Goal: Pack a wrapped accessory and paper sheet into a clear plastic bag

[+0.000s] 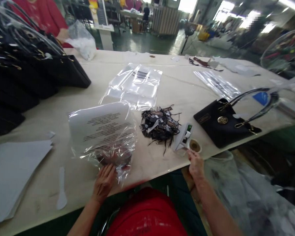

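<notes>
A clear plastic bag [100,127] with printed lines of text lies flat in front of me. Through its crumpled near end shows something dark brown. My left hand [104,182] is closed over that near end, fingers curled onto the plastic. To the right stands a white tape dispenser [183,139], a brown-cored tape roll [195,146] beside it. My right hand [196,164] is at the dispenser's near end, fingertips pinched on the tape, which is barely visible there. Between bag and dispenser lies a heap of black tags with strings [159,124].
Black handbags [64,70] crowd the left; another handbag [226,121] lies at right. Further back are clear bags [137,82] and plastic strips [217,85]. White sheets [17,173] and a white plastic spoon [61,190] lie near left. A person in red [41,16] is across the table.
</notes>
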`<state>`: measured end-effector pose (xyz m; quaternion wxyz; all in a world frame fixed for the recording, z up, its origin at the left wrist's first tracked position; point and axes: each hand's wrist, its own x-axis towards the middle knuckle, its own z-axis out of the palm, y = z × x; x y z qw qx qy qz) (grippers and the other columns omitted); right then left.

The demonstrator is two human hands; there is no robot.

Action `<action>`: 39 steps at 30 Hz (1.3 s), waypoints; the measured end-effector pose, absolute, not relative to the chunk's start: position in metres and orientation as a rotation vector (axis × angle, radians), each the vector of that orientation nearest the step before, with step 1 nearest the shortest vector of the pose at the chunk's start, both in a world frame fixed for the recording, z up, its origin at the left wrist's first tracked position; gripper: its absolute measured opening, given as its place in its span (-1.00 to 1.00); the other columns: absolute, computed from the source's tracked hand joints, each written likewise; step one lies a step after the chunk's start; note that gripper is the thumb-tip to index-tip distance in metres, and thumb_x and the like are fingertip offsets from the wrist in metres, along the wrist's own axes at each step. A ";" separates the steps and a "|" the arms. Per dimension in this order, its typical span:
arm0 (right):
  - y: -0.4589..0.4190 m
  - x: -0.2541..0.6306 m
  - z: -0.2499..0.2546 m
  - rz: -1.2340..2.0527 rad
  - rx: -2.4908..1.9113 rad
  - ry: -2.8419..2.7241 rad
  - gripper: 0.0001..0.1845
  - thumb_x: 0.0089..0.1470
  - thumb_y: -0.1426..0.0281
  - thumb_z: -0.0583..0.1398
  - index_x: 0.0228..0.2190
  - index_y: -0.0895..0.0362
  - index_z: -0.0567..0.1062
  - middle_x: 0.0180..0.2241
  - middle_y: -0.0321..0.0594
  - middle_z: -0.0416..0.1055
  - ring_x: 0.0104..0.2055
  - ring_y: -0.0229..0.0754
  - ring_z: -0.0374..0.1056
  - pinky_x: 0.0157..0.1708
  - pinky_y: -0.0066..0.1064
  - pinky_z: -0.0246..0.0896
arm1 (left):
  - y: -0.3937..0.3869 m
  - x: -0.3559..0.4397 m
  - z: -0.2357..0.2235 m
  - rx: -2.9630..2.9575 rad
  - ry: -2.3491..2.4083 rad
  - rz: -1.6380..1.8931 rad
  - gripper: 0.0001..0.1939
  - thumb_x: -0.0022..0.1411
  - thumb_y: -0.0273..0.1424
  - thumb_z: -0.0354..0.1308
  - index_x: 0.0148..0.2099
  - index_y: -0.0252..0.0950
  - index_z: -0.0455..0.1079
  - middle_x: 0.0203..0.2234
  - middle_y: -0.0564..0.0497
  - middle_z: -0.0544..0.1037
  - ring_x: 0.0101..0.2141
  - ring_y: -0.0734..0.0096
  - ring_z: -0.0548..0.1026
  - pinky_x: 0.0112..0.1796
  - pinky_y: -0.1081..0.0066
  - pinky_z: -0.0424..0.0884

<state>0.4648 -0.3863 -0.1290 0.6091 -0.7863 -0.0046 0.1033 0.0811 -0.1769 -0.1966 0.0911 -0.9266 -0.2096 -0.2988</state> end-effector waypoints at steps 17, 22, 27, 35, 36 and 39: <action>-0.351 0.373 -0.130 0.935 -1.999 -0.569 -0.49 -0.31 -0.06 0.23 -0.52 0.15 0.47 -0.60 -0.26 0.37 -0.53 -0.21 0.28 -0.55 -0.44 0.17 | -0.205 0.073 -0.207 -2.714 -0.936 -0.681 -0.65 0.29 -0.55 -0.13 0.07 -0.39 0.30 -0.01 -0.17 0.45 0.09 0.19 0.31 0.08 0.20 0.21; -0.239 0.283 -0.101 1.151 -1.818 -1.620 -0.65 0.10 0.16 0.00 -0.44 0.12 0.44 -0.48 -0.26 0.42 -0.41 -0.25 0.33 -0.36 -0.48 0.22 | -0.218 0.074 -0.214 -2.713 -1.052 -0.661 -0.62 0.29 -0.54 -0.14 0.12 -0.42 0.27 0.06 -0.18 0.40 0.15 0.12 0.22 0.11 0.14 0.19; -0.165 0.224 -0.115 1.115 -1.995 -1.915 -0.73 0.17 0.33 0.06 -0.42 0.17 0.49 -0.36 -0.13 0.49 -0.27 -0.16 0.40 -0.21 -0.42 0.20 | -0.224 0.076 -0.221 -2.722 -1.156 -0.613 -0.58 0.31 -0.51 -0.15 0.18 -0.43 0.21 0.12 -0.18 0.34 0.20 0.10 0.15 0.12 0.12 0.16; -0.143 0.207 -0.125 0.919 -2.426 -2.037 -0.53 0.17 0.10 0.09 -0.29 0.26 0.57 -0.26 0.16 0.50 -0.16 0.08 0.43 -0.23 -0.27 0.25 | -0.227 0.077 -0.227 -2.748 -1.262 -0.589 -0.57 0.33 -0.48 -0.19 0.20 -0.36 0.20 0.15 -0.16 0.31 0.20 0.17 0.16 0.16 0.07 0.08; -0.142 0.206 -0.124 0.895 -2.450 -2.046 -0.48 0.15 0.06 0.09 -0.29 0.28 0.57 -0.26 0.18 0.49 -0.16 0.10 0.43 -0.22 -0.25 0.25 | -0.227 0.077 -0.227 -2.750 -1.265 -0.593 -0.58 0.34 -0.48 -0.19 0.19 -0.35 0.21 0.14 -0.16 0.31 0.20 0.18 0.17 0.16 0.06 0.08; -0.142 0.204 -0.121 0.823 -2.476 -2.077 -0.40 0.14 0.01 0.08 -0.27 0.32 0.57 -0.26 0.23 0.49 -0.15 0.14 0.43 -0.19 -0.20 0.25 | -0.226 0.077 -0.227 -2.748 -1.272 -0.611 -0.58 0.34 -0.48 -0.18 0.19 -0.36 0.22 0.12 -0.17 0.34 0.18 0.18 0.20 0.16 0.04 0.07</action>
